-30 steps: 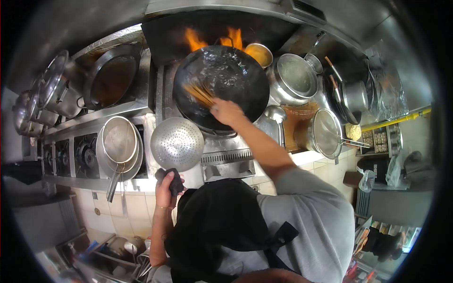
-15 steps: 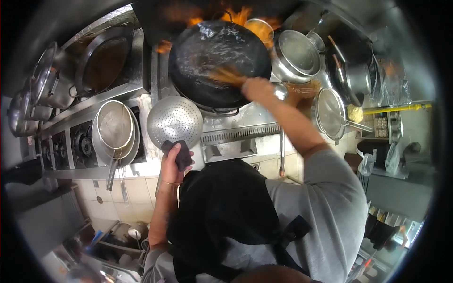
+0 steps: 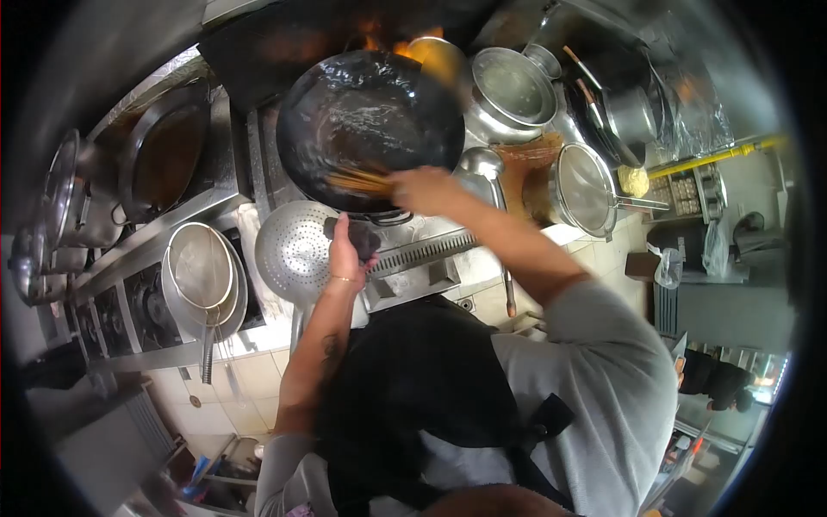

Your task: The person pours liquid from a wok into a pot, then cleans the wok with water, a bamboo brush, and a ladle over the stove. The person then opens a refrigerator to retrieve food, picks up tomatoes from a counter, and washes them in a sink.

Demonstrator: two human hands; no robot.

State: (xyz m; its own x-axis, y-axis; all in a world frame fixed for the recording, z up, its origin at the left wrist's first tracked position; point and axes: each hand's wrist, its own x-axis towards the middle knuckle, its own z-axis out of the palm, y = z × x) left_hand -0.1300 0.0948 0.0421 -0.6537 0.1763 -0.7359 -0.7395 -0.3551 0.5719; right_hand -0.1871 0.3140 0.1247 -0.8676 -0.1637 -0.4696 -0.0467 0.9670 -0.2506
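A large black wok (image 3: 362, 112) with wet, shiny insides sits over the burner, flames showing behind it. My right hand (image 3: 428, 191) is closed around a bamboo wok brush (image 3: 355, 179), its bristles inside the near part of the wok. My left hand (image 3: 345, 256) grips a folded dark cloth (image 3: 365, 239) just below the wok's near rim handle. Whether the cloth touches that handle I cannot tell. Beside my left hand lies a perforated metal strainer (image 3: 289, 250). A steel ladle (image 3: 482, 162) rests to the right of my right hand.
Metal pots (image 3: 513, 86) stand right of the wok, with a round mesh sieve (image 3: 586, 189) nearer. Sieves over a bowl (image 3: 201, 267) sit on the left burners. A wide pan (image 3: 168, 159) is at the back left. Another person (image 3: 715, 379) is far right.
My left hand has moved up and right with the cloth, toward the wok's near handle. The brush has swept from the wok's middle to its near left side.
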